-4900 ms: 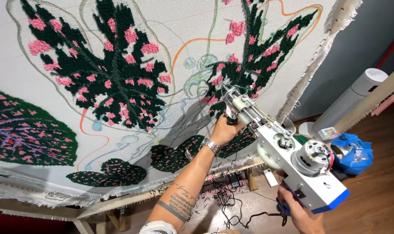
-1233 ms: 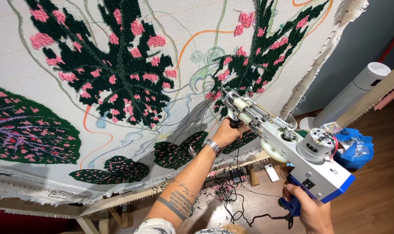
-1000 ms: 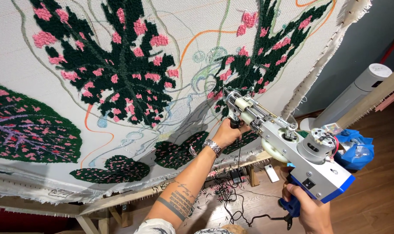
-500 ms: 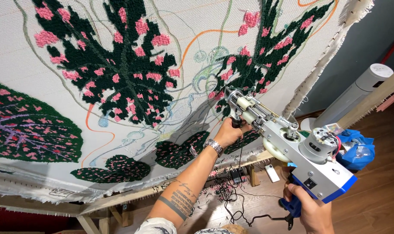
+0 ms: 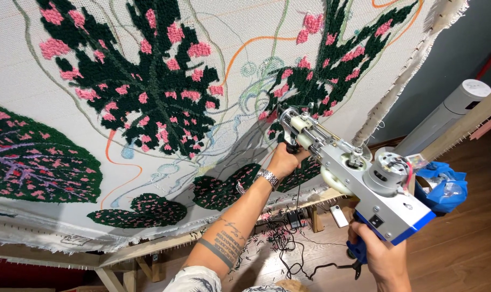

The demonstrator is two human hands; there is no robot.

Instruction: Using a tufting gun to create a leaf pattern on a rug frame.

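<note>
Stretched white cloth on a wooden frame fills the view, tufted with dark green leaves dotted pink (orange and green outlines run between them). A tufting gun, silver with a blue base, points at the cloth near a leaf on the right. The left hand is clenched around its front handle; the right hand grasps the blue rear grip. Black cables lie on the wooden floor below, beside a blue bag.

Left hand on tufting gun front grip, right hand on rear handle, needle at cloth.
</note>
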